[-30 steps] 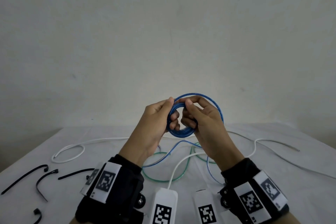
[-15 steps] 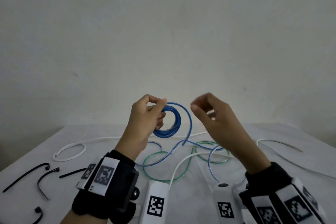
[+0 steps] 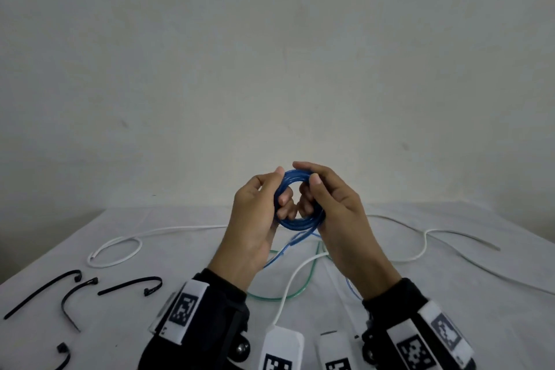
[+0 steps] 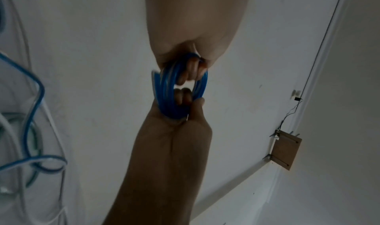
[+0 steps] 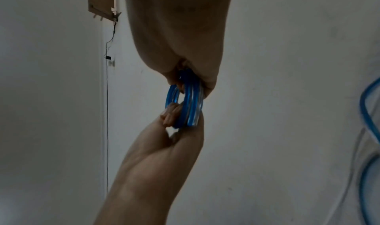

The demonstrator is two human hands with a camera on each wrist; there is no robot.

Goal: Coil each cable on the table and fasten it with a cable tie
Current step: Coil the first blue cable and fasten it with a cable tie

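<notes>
A small coil of blue cable [image 3: 295,221] is held up above the table between both hands. My left hand [image 3: 280,189] grips its left side, thumb on the top and fingers through the ring. My right hand [image 3: 306,186] pinches its right side the same way. The coil's loose blue tail [image 3: 285,249] drops to the table. In the left wrist view the coil [image 4: 164,88] sits between my left hand [image 4: 185,101] below and the right hand above. The right wrist view shows the coil [image 5: 191,101] held by my right hand [image 5: 179,119].
A green cable [image 3: 310,278] and a white cable [image 3: 120,252] lie loose on the white table [image 3: 450,324]; another white cable [image 3: 420,252] runs right. Several black cable ties [image 3: 129,285] lie at the near left. White tagged devices [image 3: 280,348] sit at the near edge.
Half a second ago the right hand was off the coil, drawn out to the right, and the left hand alone held it. Now the right hand grips the coil again.
</notes>
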